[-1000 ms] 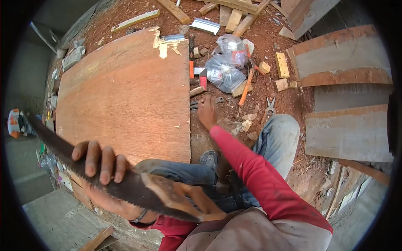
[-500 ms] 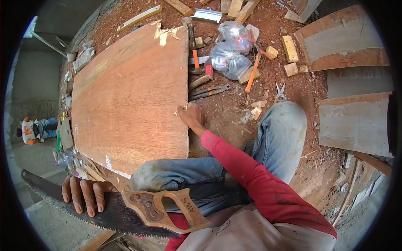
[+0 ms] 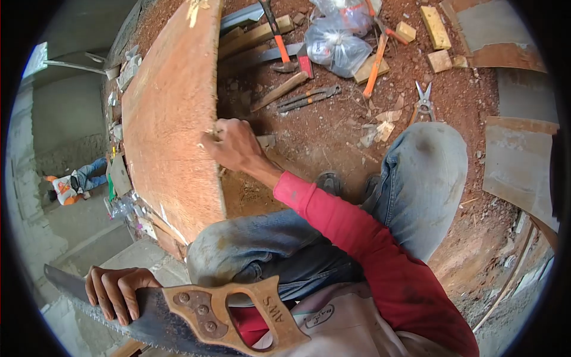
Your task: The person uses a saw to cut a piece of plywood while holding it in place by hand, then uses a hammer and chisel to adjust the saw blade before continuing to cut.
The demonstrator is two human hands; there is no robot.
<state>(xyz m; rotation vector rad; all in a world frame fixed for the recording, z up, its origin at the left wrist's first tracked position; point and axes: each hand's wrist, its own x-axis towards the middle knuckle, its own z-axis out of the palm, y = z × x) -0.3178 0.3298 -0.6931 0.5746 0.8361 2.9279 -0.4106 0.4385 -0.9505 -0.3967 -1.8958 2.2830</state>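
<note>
My left hand (image 3: 119,290) is closed over the blade of a hand saw (image 3: 235,315), which has a wooden handle and lies at the lower left with its teeth facing down in the view. My right hand (image 3: 237,144) grips the near edge of a plywood sheet (image 3: 169,113), thumb on its face and fingers around the edge. That edge is raised off the ground, and the sheet stands tilted. Beside its lifted side lie a hammer (image 3: 278,40) with an orange and black handle, pincers (image 3: 309,99) and a wooden-handled tool with a red part (image 3: 285,89).
Tied plastic bags (image 3: 336,47), an orange-handled hammer (image 3: 375,68), snips (image 3: 423,102) and wood offcuts (image 3: 436,28) are scattered on reddish soil. Worn panels (image 3: 520,166) lie at the right. Another person (image 3: 74,183) is farther off at the left.
My right hand has lifted the plywood's edge, tilting the sheet up to the left and uncovering ground and timber beneath. The saw stays in my left hand.
</note>
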